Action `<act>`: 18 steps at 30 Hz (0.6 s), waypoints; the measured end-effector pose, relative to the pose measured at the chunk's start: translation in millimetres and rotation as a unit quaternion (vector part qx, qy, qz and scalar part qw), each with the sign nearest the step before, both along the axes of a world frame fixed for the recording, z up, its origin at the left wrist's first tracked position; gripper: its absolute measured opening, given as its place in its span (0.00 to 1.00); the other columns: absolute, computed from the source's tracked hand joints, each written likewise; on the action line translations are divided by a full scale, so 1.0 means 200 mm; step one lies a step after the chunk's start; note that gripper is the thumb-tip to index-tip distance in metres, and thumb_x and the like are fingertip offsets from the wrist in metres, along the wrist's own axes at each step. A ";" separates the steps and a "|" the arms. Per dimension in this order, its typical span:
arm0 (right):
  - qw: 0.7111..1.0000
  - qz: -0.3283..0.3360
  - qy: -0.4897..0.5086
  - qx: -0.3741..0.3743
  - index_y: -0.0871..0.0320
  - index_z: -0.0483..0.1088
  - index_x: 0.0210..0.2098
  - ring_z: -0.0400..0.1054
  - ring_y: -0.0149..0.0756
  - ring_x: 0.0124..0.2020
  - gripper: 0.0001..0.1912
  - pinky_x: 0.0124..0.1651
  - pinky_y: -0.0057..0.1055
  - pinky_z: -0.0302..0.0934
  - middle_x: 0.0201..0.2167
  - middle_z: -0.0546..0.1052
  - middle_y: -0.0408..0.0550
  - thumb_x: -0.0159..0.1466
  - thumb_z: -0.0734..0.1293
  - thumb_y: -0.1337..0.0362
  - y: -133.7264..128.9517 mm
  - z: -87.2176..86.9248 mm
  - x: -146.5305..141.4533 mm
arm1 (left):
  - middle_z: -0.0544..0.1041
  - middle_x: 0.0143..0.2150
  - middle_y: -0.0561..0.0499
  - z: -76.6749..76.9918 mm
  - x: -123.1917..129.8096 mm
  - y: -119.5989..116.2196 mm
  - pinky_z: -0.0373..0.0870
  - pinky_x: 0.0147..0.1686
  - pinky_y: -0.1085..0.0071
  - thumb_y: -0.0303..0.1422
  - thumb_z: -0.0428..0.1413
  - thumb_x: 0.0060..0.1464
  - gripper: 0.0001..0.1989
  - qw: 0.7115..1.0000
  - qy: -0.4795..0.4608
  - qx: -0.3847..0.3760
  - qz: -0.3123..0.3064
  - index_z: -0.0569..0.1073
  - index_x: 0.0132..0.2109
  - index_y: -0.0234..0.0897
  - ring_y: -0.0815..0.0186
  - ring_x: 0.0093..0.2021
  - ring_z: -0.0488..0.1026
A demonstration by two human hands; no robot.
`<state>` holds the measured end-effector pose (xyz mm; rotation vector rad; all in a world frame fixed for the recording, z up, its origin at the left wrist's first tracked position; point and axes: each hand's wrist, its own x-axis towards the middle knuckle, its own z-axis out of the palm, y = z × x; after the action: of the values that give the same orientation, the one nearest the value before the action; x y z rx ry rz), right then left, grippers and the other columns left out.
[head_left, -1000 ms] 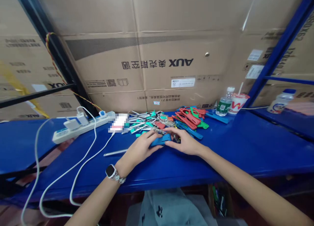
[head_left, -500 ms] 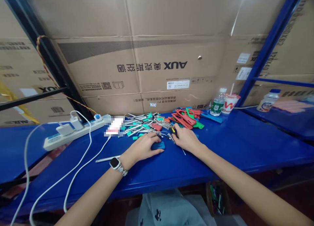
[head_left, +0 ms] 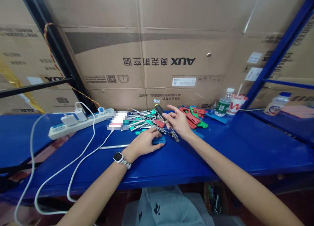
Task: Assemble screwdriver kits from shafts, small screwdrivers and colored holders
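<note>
My left hand [head_left: 147, 141], with a watch on its wrist, has its fingers curled over a blue plastic handle-like piece [head_left: 160, 140] with a slot, lying on the table. My right hand [head_left: 178, 121] grips a screwdriver [head_left: 160, 111] with a black and yellow handle between thumb and fingers; the handle tilts up and to the left, and the index finger is stretched out. Below that hand, a small metallic piece [head_left: 175, 136] slants toward the table; whether it is held too, I cannot tell. Just beyond both hands lies a pile of metal rods with green pieces [head_left: 141, 121].
Red scissor-like plastic handles [head_left: 193, 117] are heaped at the right. Behind them stand a water bottle [head_left: 222, 103] and a paper cup [head_left: 236, 104]. A power strip [head_left: 80, 124] with white cables lies left, near a phone with a blurred screen [head_left: 117, 120]. Cardboard [head_left: 157, 46] walls off the back.
My right hand has turned and lifted, so the screwdriver handle now points up and left. My left hand stays on the blue piece. The whole view has shifted slightly.
</note>
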<state>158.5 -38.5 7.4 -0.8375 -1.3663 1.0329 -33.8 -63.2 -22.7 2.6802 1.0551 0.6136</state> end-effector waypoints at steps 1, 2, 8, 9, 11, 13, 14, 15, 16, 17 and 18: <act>1.000 0.008 0.022 0.009 0.57 0.62 0.61 0.65 0.29 0.17 0.41 0.19 0.28 0.56 0.25 0.74 0.37 0.54 0.76 0.49 0.01 0.01 -0.03 | 0.75 0.51 0.43 0.00 0.00 0.00 0.75 0.49 0.58 0.43 0.58 0.62 0.15 1.000 -0.003 -0.002 0.002 0.76 0.49 0.38 0.55 0.48 0.77; 0.999 0.016 0.036 0.017 0.56 0.63 0.60 0.66 0.29 0.18 0.41 0.20 0.28 0.58 0.27 0.74 0.37 0.53 0.76 0.49 0.01 0.01 -0.05 | 0.75 0.51 0.43 0.00 0.00 0.01 0.75 0.50 0.58 0.42 0.59 0.61 0.15 1.000 -0.006 -0.004 0.003 0.76 0.49 0.38 0.55 0.48 0.77; 0.997 0.026 0.022 0.067 0.55 0.70 0.43 0.70 0.33 0.25 0.24 0.28 0.33 0.68 0.32 0.75 0.43 0.54 0.76 0.48 -0.02 -0.06 -0.02 | 0.75 0.50 0.42 -0.01 -0.02 0.03 0.75 0.47 0.58 0.41 0.60 0.60 0.14 1.000 -0.015 -0.018 0.004 0.75 0.47 0.37 0.56 0.45 0.76; 0.997 0.019 0.018 0.075 0.55 0.69 0.41 0.70 0.33 0.26 0.23 0.28 0.33 0.68 0.32 0.75 0.43 0.55 0.76 0.48 -0.03 -0.08 -0.01 | 0.75 0.50 0.42 -0.01 -0.02 0.03 0.75 0.48 0.57 0.41 0.60 0.60 0.14 1.000 -0.018 -0.019 0.003 0.75 0.47 0.37 0.56 0.45 0.76; 0.996 0.010 0.015 0.087 0.54 0.67 0.40 0.71 0.34 0.27 0.22 0.29 0.33 0.69 0.33 0.74 0.43 0.56 0.75 0.49 -0.05 -0.10 -0.01 | 0.75 0.50 0.42 -0.01 -0.02 0.03 0.75 0.48 0.57 0.41 0.60 0.60 0.14 0.999 -0.023 -0.024 0.000 0.75 0.47 0.37 0.56 0.45 0.76; 0.995 0.007 0.014 0.097 0.54 0.65 0.41 0.73 0.35 0.29 0.22 0.31 0.33 0.69 0.35 0.74 0.44 0.57 0.75 0.50 -0.06 -0.10 -0.02 | 0.75 0.50 0.42 -0.01 -0.01 0.03 0.75 0.47 0.56 0.41 0.59 0.60 0.14 0.999 -0.025 -0.025 0.003 0.75 0.47 0.37 0.56 0.45 0.76; 0.995 0.007 0.010 0.101 0.53 0.64 0.41 0.74 0.36 0.31 0.21 0.32 0.33 0.70 0.36 0.74 0.44 0.57 0.74 0.50 -0.07 -0.10 -0.02 | 0.75 0.50 0.42 -0.01 -0.01 0.03 0.75 0.47 0.56 0.41 0.59 0.60 0.14 0.999 -0.025 -0.024 0.004 0.75 0.47 0.37 0.56 0.45 0.76; 0.995 0.008 0.004 0.103 0.53 0.64 0.42 0.74 0.36 0.33 0.21 0.33 0.34 0.70 0.37 0.75 0.45 0.58 0.74 0.51 -0.07 -0.10 -0.03 | 0.75 0.49 0.42 -0.01 -0.01 0.03 0.75 0.47 0.56 0.41 0.59 0.60 0.14 0.999 -0.025 -0.023 0.005 0.76 0.47 0.37 0.56 0.45 0.76; 0.995 0.008 -0.005 0.103 0.53 0.63 0.42 0.75 0.37 0.34 0.21 0.35 0.34 0.71 0.39 0.75 0.46 0.58 0.74 0.51 -0.08 -0.10 -0.03 | 0.75 0.49 0.43 -0.01 -0.01 0.02 0.75 0.47 0.56 0.41 0.59 0.60 0.14 0.999 -0.024 -0.021 0.005 0.76 0.47 0.37 0.56 0.44 0.76; 0.995 0.007 -0.016 0.103 0.53 0.63 0.43 0.75 0.38 0.35 0.21 0.36 0.35 0.71 0.40 0.75 0.47 0.58 0.73 0.50 -0.08 -0.10 -0.03 | 0.75 0.48 0.43 -0.01 -0.01 0.02 0.75 0.46 0.57 0.42 0.59 0.60 0.14 1.000 -0.023 -0.018 0.005 0.76 0.47 0.37 0.57 0.44 0.76; 0.994 0.004 -0.028 0.101 0.53 0.63 0.43 0.75 0.38 0.36 0.22 0.36 0.35 0.71 0.40 0.75 0.47 0.59 0.73 0.50 -0.08 -0.10 -0.03 | 0.75 0.48 0.43 -0.01 -0.01 0.02 0.75 0.46 0.58 0.42 0.59 0.60 0.14 1.000 -0.021 -0.015 0.005 0.76 0.48 0.37 0.57 0.43 0.76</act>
<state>151.9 -54.4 -12.2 -0.7144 -1.4965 0.8657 -36.5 -58.8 -24.1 2.6251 1.0578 0.6482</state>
